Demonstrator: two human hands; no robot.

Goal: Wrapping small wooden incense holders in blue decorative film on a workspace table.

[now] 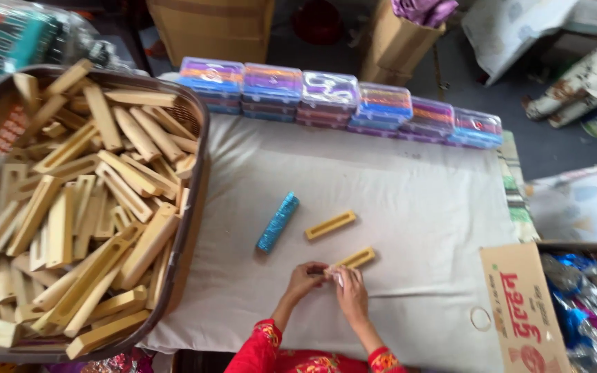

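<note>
Red sleeves (265,349) frame the bottom edge as I watch from afar: both hands meet at the near middle of the cloth-covered surface (409,207). Left hand (303,278) and right hand (351,293) are pressed close together, fingers curled and pinching the near end of a slotted wooden block (358,258) that lies flat on the cloth. Something pale shows between the fingers; I cannot tell what it is.

Just beyond lies a 2nd bare block (330,225), apart from the hands. Beside it, to the left, rests 1 block wrapped in glittery blue foil (278,222), also untouched.

A large brown basket (195,110) at left is heaped with bare wooden blocks. A cardboard box (519,304) at right holds crumpled shiny foil in blue and pink. Along the far edge of the surface stands a row of 6 stacks of clear plastic cases (340,97) with colourful contents. A thin ring (480,318) lies on the cloth near the box.

By my judgement the wrapping has barely begun: 1 block looks finished, 1 is in hand, 1 waits, and the basket remains nearly full.
</note>
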